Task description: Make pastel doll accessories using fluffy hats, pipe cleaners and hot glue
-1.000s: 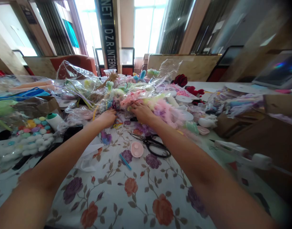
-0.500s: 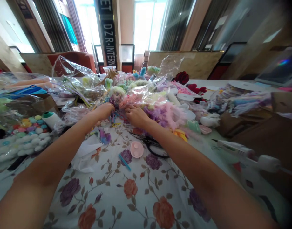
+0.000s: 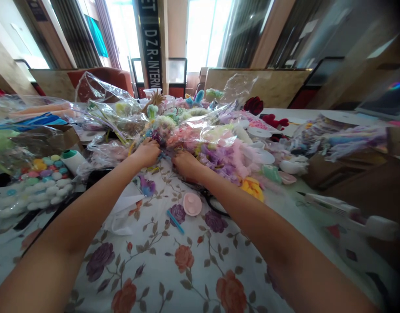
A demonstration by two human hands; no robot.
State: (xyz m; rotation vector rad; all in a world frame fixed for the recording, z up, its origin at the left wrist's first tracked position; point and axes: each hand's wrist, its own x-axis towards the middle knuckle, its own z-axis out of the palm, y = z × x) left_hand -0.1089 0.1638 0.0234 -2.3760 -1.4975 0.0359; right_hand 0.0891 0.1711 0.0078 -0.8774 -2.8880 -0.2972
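Observation:
Both arms reach forward to the near edge of a heap of pastel craft pieces. My left hand (image 3: 148, 153) is closed with its fingers curled down beside a fluffy multicoloured bunch (image 3: 162, 129). A little to its right, my right hand (image 3: 186, 165) is also closed, fingertips pointing down near the pink fluffy trim (image 3: 183, 137). What the fingers hold is hidden or too small to make out. Black-handled scissors (image 3: 216, 206) lie partly under my right forearm. Nearer me on the flowered cloth (image 3: 160, 261) are a pink dish (image 3: 192, 204) and a short blue stick (image 3: 175, 221).
To the left lie a bag of coloured and white pompoms (image 3: 51, 182) and a white spool (image 3: 73, 161). Clear plastic wrap (image 3: 102, 93) covers much of the heap. On the right are a glue gun (image 3: 337, 206) and a cardboard box (image 3: 343, 174).
My right hand has drawn slightly toward me and now covers more of the scissors. My left hand has shifted a little left, back from the heap. The view has turned slightly.

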